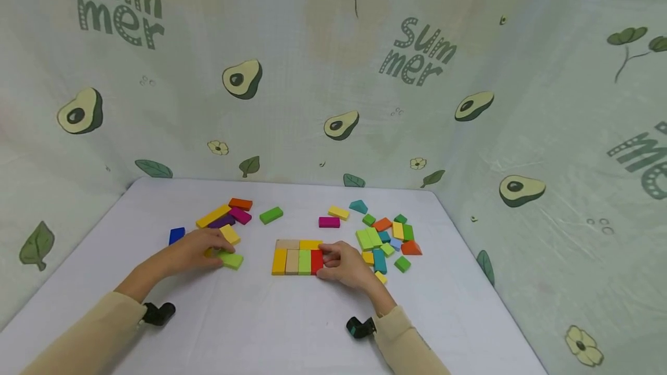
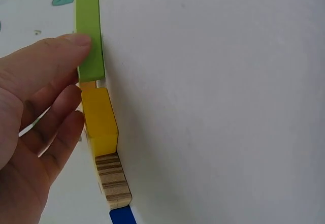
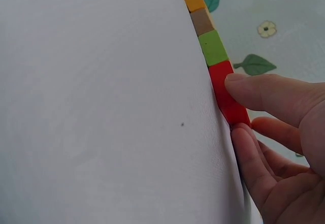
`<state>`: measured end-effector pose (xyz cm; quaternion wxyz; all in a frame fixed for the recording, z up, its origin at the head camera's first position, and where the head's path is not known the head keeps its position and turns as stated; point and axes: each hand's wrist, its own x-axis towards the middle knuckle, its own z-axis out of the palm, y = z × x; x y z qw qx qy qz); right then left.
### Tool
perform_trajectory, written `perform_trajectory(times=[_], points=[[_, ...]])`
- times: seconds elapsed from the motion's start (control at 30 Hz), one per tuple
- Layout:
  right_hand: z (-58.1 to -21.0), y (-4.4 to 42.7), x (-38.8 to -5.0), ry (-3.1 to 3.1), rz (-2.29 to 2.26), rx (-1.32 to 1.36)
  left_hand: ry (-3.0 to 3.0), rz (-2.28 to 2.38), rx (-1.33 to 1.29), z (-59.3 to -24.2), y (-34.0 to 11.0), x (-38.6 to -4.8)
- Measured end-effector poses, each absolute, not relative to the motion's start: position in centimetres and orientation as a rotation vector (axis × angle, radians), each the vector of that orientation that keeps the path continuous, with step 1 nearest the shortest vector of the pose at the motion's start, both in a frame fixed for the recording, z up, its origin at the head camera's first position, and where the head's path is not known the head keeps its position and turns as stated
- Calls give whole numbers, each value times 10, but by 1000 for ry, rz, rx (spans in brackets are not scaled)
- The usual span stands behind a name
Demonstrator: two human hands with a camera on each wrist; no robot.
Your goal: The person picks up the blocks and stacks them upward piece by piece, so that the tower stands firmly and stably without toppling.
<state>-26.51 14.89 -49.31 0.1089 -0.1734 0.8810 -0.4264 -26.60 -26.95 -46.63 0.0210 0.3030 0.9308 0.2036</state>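
My left hand [image 1: 195,250] pinches a light green block [image 1: 231,260] between thumb and fingers, left of the arranged blocks. In the left wrist view, a yellow block [image 2: 100,120] and a striped wooden block [image 2: 113,181] sit close by its fingers. My right hand [image 1: 346,265] grips a red block [image 1: 316,262], the right end of a tight front row. Leftward along that row come a light green block [image 1: 304,262], a plain wooden block [image 1: 292,262] and an amber block [image 1: 279,262]. Behind them lie a plain wooden block [image 1: 288,244] and a yellow block [image 1: 310,244].
Loose blocks lie around my left hand, including a blue block [image 1: 176,235], an orange block [image 1: 241,204] and a green block [image 1: 271,214]. Several mixed blocks, with a teal triangle [image 1: 358,206] among them, are scattered to the right. A printed cloth [image 1: 292,149] hangs behind the white table [image 1: 250,328].
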Motion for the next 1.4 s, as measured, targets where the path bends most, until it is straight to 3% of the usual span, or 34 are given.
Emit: perform_trajectory(times=[0.43, 1.0, 1.4], points=[[-489, 148, -262, 2585, -1265, -499, 2870, 700, 981, -460, -246, -258], [-489, 152, -263, 2568, -1227, -517, 2882, 734, 1038, -460, -135, -237], [-489, 155, -264, 2556, -1242, -539, 2890, 717, 1037, -467, -105, -235]])
